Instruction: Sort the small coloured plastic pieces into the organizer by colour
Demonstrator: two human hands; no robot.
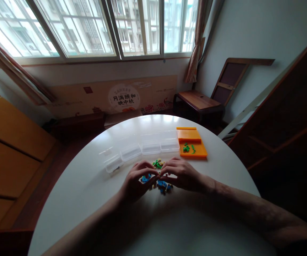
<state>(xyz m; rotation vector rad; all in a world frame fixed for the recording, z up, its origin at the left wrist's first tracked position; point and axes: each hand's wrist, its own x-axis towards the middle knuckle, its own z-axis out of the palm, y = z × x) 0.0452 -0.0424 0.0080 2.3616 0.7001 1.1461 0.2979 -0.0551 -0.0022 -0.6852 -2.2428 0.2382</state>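
My left hand (140, 179) and my right hand (179, 173) meet fingertip to fingertip above small piles of plastic pieces. Both have thumb and fingers pinched together; whatever lies between the tips is too small to name. Green and yellow pieces (158, 164) lie just beyond the fingers. Blue pieces (145, 178) show through the curve of my left hand. More blue and dark pieces (163, 187) are heaped below the touching fingertips, nearer to me. An orange tray (201, 150) stands beyond my right hand, with green pieces (186, 147) in its front part.
Clear plastic boxes (131, 152) with raised lids stand in a curved row behind the hands, left of the orange tray. Everything rests on a round white table (89, 199). A wooden chair (201, 99) is by the wall, beyond the table's far right edge.
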